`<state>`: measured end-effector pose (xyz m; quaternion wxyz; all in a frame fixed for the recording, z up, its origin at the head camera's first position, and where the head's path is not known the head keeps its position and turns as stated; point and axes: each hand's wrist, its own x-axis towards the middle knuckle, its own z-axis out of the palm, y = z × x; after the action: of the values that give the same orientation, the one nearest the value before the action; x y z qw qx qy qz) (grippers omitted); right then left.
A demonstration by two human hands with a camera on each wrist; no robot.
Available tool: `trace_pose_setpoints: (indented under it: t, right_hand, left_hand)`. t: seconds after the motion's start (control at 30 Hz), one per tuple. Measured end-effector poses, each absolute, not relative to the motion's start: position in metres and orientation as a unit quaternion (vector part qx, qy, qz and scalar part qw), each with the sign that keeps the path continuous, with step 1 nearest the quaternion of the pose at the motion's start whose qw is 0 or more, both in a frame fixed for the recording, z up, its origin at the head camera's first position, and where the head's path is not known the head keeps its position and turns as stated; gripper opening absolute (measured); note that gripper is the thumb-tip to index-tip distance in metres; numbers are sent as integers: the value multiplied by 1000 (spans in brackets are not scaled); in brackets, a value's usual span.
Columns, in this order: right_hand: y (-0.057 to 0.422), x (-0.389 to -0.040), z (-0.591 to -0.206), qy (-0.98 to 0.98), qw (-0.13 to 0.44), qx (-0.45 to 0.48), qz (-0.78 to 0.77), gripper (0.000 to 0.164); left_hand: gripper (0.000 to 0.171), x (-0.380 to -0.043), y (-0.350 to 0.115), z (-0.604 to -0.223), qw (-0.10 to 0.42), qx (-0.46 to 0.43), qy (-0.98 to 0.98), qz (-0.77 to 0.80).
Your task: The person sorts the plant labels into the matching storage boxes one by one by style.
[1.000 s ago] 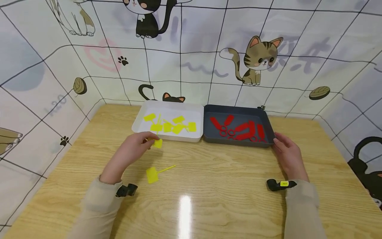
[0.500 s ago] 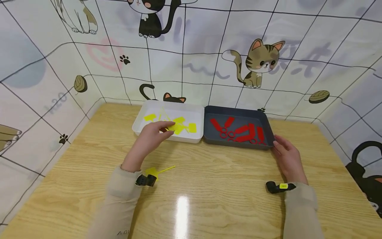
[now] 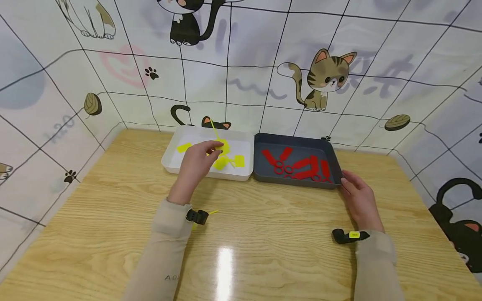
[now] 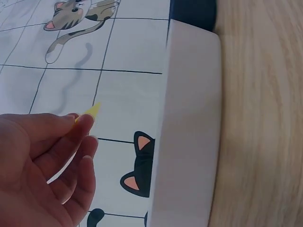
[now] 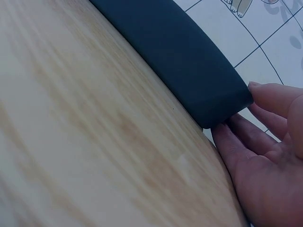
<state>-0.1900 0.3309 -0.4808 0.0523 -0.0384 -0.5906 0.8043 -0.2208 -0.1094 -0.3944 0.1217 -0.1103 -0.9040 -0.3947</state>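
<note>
My left hand (image 3: 197,163) is over the white tray (image 3: 241,176), pinching a yellow plant label (image 3: 224,146) between thumb and fingertips. The label's thin stem points up and away; in the left wrist view only a yellow corner (image 4: 96,111) shows past the fingertips. Several similar yellow labels (image 3: 239,161) lie in that tray, partly hidden by the hand. At the near right corner of the dark grey tray (image 3: 293,180), my right hand (image 3: 359,200) holds the edge, thumb at the rim and fingers low against the corner. Flat red tags with ring ends (image 3: 301,163) lie inside it.
Both trays stand side by side at the back of the wooden table (image 3: 271,242), close to a cat-patterned cloth wall (image 3: 248,83). Another yellow label's stem (image 3: 214,212) pokes out from behind the left wrist camera (image 3: 197,216) on the near side.
The left hand has moved from in front of the white tray, rightward and up over it, carrying the yellow plant label, whose stem now tilts upward. The right hand has stayed at the dark tray's corner.
</note>
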Motion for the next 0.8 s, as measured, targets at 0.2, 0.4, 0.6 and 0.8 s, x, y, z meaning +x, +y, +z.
trace_pose_setpoints:
  t: [0.2, 0.4, 0.6, 0.8]
  right_hand:
    - [330, -188, -481, -593, 45, -39, 803, 58]
    - [330, -188, -482, -592, 50, -40, 803, 57]
    - [330, -188, -481, -593, 50, -44, 802, 56]
    - [329, -189, -478, -598, 54, -48, 798, 56]
  left_hand:
    - [21, -229, -110, -404, 118, -92, -919, -366]
    - [31, -233, -116, -415, 81, -83, -923, -367]
    - [42, -236, -120, -422, 24, -90, -931, -354]
    - [46, -235, -121, -424, -11, -86, -935, -345]
